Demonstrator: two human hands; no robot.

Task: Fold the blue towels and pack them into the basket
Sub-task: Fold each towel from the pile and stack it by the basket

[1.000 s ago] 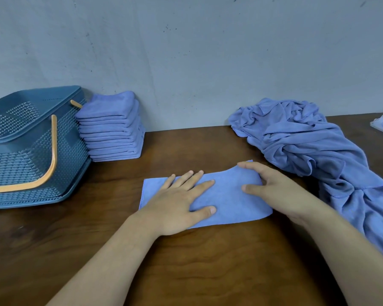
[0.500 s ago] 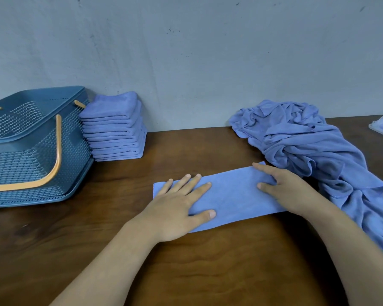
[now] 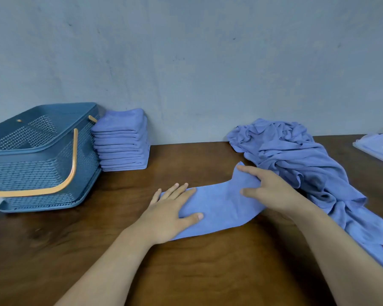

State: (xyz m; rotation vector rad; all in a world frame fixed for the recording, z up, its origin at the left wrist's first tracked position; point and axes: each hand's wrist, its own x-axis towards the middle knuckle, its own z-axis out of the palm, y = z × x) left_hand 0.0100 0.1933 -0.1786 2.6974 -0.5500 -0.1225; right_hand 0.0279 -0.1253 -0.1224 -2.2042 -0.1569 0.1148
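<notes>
The fingers (image 3: 181, 192) of the left hand (image 3: 168, 215) are lying straight and slightly spread, pressing flat on the left end of a blue towel (image 3: 221, 204), with the thumb stretching out to the right across the cloth. The right hand (image 3: 272, 191) is curling around the towel's right end: its forefinger is reaching along the top of the cloth and its thumb is pressing in from the near side, so that this end is lifting off the table (image 3: 208, 272) and bending up toward the far side. The towel itself is lying as a long folded strip in the middle of the brown wooden table, running left to right between the two hands, its left part flat on the wood.

The blue plastic basket (image 3: 42, 151) is standing at the far left of the table, its orange handle (image 3: 74, 155) hanging down over its near-right wall. Just beside it on the right, a stack of folded towels (image 3: 122, 142) is sitting against the grey wall (image 3: 186, 74). A heap of loose blue towels (image 3: 296, 155) is sprawling along the right side of the table, from the wall toward the near edge, just beyond the right hand. A clear packet (image 3: 378, 149) holding something pale blue is resting at the far right edge of the view.
</notes>
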